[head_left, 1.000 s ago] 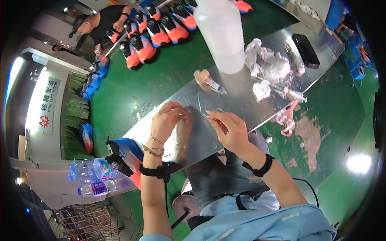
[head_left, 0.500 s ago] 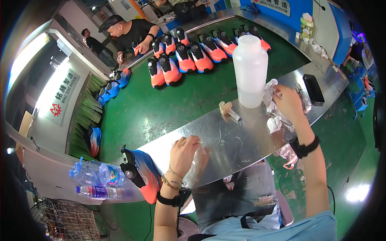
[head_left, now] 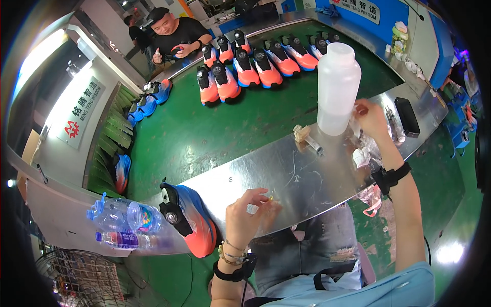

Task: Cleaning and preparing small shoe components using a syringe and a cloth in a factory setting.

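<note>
Brushed steel makes up the counter (head_left: 307, 179), where the left hand (head_left: 248, 217) rests near the front edge, its fingers pinched narrow on a small yellowish piece (head_left: 270, 198). The right hand (head_left: 372, 118) reaches far across to the crumpled clear plastic bags (head_left: 364, 153) just beside the tall white bottle (head_left: 336, 88), fingers curled on the plastic. An orange and blue shoe (head_left: 189, 220) lies at the counter's left end, near the left hand.
</note>
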Demonstrator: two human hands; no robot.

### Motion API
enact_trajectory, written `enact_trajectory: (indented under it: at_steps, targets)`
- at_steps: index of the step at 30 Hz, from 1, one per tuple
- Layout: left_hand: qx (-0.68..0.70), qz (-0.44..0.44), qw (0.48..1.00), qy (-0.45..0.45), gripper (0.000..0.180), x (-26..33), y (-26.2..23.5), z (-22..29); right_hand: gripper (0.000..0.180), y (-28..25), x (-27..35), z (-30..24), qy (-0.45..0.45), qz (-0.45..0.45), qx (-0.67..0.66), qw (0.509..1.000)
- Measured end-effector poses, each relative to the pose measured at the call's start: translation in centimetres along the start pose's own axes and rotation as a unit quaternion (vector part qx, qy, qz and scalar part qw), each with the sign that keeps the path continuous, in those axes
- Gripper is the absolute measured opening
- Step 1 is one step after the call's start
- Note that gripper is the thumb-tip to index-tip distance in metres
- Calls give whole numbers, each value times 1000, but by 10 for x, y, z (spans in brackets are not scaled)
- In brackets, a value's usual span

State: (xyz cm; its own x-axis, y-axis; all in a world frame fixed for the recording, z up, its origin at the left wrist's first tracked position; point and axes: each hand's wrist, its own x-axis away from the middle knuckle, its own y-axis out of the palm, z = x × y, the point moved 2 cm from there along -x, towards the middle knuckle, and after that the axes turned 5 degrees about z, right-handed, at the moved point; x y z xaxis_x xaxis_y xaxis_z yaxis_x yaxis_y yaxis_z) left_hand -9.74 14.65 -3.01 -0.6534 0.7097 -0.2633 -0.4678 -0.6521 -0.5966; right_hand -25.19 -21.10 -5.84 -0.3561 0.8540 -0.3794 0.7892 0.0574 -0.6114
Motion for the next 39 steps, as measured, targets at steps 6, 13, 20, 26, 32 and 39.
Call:
enact_trajectory:
  at_steps: [6,13,20,26,32,39]
  targets:
    - [50,8,998,-23,28,2,10,8,18,-38,-2,-23,-10,164,-328,930]
    - [153,27,985,-73,10,9,22,14,28,-62,39,-87,-54,51,-478,875]
    - [171,8,984,56,14,2,35,44,35,-59,110,-126,-27,-167,-521,837]
    - [249,56,966,42,23,0,32,59,42,-42,142,-133,-73,-250,-466,846]
    - [290,38,956,24,35,-2,31,52,45,-30,149,-136,-64,-258,-434,861]
    - [308,33,950,-20,30,2,33,48,35,-25,151,-134,-70,-246,-391,884]
